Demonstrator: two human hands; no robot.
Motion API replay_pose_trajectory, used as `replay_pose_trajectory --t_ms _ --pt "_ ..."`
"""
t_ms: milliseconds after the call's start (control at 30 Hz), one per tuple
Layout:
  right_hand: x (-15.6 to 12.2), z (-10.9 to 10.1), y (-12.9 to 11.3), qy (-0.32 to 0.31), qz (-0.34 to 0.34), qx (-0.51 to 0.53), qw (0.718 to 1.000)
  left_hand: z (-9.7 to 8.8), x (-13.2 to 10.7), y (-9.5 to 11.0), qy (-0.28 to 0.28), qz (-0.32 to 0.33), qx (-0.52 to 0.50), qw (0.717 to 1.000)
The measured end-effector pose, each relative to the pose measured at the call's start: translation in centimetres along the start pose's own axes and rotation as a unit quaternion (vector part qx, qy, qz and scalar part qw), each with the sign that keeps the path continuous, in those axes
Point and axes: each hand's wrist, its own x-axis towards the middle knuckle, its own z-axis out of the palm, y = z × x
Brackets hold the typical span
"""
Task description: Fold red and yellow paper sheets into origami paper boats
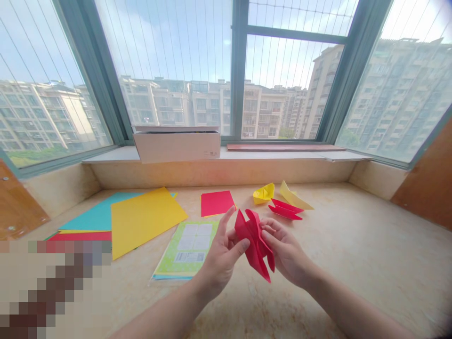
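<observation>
Between my two hands, above the stone ledge, is a red folded paper boat [251, 242] with pointed ends, tilted so its length runs from upper left to lower right. My left hand [226, 247] pinches its left side with the thumb on top, the index finger sticking up. On the other side my right hand [282, 247] grips the edge, thumb and fingers closed on the paper. Just beyond lie another red folded paper piece [285, 210], a small yellow paper boat [263, 193] and a pale yellow folded paper [294, 197].
Left of my hands lies a plastic packet of green paper [192, 242]. Large yellow [144, 219] and blue sheets [95, 214] overlap farther left. A stack of red squares [217, 203] sits behind my left hand. A white box [176, 145] stands on the windowsill [282, 155].
</observation>
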Motion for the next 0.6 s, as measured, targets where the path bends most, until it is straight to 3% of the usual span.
replay_pose_trajectory --t_ms 133,233,433,600 --pt "-0.2 0.0 -0.2 -0.001 0.032 -0.004 0.999 -0.2 0.2 -0.1 -0.004 -0.022 -0.009 1.0" --pt "-0.4 -0.4 -0.1 -0.01 0.034 -0.073 0.997 -0.3 0.4 -0.2 -0.012 -0.017 0.031 0.999" --pt "-0.8 -0.1 -1.0 -0.066 -0.079 -0.289 0.952 0.2 0.3 0.8 0.01 0.013 0.114 0.993" --pt "-1.1 0.5 -1.3 -0.114 -0.119 -0.368 0.915 0.2 0.4 0.9 0.064 0.001 0.137 0.988"
